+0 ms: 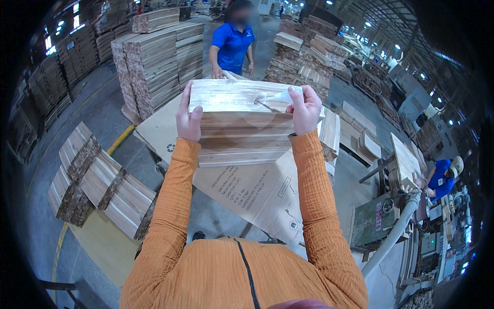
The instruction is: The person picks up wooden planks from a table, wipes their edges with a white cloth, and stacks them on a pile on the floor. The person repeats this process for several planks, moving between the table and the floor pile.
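Observation:
A pale wooden board [221,95] lies on top of a stack of boards [242,139], its broad face showing a dark knot. My left hand [189,118] grips the board's left end, thumb at the near edge and fingers along the end. At the right end, my right hand [307,108] is closed round a white, tapering squeeze tube [283,96]. The tube's narrow tip points left, touching or almost touching the board by the knot. Part of the tube is hidden by my thumb and fingers.
Printed cardboard [247,190] lies under the stack. Boards [105,185] sit low at left, and a tall lumber stack [154,67] stands behind. A person in blue [231,46] stands beyond the boards; another person [441,177] works at right near a green machine [373,221].

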Demonstrator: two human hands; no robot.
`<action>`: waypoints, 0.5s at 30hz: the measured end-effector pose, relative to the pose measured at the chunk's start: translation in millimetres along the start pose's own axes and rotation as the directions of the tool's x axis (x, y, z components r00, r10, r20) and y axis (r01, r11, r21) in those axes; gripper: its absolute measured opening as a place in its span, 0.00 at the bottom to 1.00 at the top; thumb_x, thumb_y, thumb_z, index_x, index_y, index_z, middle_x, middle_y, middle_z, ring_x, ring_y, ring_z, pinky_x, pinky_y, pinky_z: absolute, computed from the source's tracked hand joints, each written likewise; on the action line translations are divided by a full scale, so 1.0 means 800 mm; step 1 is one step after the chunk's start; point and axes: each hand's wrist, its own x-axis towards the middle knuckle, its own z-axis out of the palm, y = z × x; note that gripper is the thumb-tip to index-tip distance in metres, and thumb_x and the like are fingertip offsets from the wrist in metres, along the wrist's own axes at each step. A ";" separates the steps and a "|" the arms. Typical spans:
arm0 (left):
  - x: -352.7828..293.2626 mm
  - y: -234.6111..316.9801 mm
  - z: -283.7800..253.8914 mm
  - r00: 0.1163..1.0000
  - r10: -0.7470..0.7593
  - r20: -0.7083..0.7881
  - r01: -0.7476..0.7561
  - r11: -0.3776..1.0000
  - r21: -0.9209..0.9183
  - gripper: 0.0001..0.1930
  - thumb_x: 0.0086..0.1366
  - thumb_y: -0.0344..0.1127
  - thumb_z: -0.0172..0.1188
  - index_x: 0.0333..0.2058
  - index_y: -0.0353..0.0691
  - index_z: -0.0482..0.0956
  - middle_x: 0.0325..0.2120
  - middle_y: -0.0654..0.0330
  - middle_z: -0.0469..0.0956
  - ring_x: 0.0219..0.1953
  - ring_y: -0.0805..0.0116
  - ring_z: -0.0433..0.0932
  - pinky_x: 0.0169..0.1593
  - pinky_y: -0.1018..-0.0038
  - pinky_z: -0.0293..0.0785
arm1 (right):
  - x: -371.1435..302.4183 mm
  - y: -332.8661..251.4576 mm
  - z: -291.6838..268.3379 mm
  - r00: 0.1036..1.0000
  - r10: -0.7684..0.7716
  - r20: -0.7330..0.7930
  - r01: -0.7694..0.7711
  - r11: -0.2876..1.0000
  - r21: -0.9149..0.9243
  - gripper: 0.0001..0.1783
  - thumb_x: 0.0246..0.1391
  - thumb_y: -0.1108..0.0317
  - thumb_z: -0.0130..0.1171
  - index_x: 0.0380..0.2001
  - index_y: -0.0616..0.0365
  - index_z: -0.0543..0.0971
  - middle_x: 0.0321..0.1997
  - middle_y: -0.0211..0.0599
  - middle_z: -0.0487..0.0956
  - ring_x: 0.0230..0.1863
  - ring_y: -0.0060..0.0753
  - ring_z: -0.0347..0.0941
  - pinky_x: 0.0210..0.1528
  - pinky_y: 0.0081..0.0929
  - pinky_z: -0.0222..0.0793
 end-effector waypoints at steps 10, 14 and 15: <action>0.000 -0.001 0.001 1.000 0.002 0.007 -0.002 1.000 0.006 0.39 0.57 0.56 0.48 0.58 0.29 0.57 0.53 0.47 0.65 0.55 0.61 0.64 0.58 0.71 0.57 | 0.002 0.001 -0.001 0.999 -0.005 -0.039 0.006 1.000 0.020 0.12 0.52 0.64 0.58 0.22 0.60 0.71 0.17 0.25 0.70 0.13 0.10 0.62 0.13 0.11 0.56; -0.001 -0.013 -0.005 0.999 0.047 -0.013 -0.047 0.999 -0.002 0.38 0.58 0.55 0.47 0.58 0.30 0.57 0.53 0.48 0.65 0.56 0.61 0.64 0.58 0.71 0.56 | 0.002 -0.004 0.003 0.997 0.014 -0.081 -0.009 0.998 0.055 0.12 0.52 0.65 0.58 0.22 0.59 0.71 0.18 0.26 0.70 0.13 0.11 0.62 0.13 0.11 0.58; 0.002 -0.012 -0.002 0.998 0.060 -0.016 -0.061 0.998 -0.011 0.37 0.58 0.54 0.47 0.58 0.30 0.57 0.53 0.48 0.65 0.56 0.61 0.64 0.58 0.71 0.56 | 0.002 -0.005 0.001 0.994 0.022 -0.107 -0.016 0.998 0.057 0.11 0.52 0.65 0.58 0.22 0.59 0.70 0.18 0.26 0.70 0.13 0.11 0.62 0.12 0.11 0.58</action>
